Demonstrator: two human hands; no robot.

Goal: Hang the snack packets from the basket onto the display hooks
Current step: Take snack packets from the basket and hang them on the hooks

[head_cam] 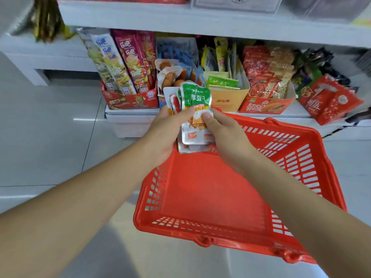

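A red plastic basket stands on the floor below me, and its inside looks bare. Above its far rim I hold a stack of several small snack packets; the front one is green and white with an orange picture. My left hand grips the stack from the left with the thumb across the front. My right hand pinches the front packet at its middle from the right. No display hooks are in view.
A low white shelf behind the basket carries cardboard display boxes of snacks: long packets at left, an orange box, red packets at right. A white shelf board runs overhead. Grey tiled floor lies to the left.
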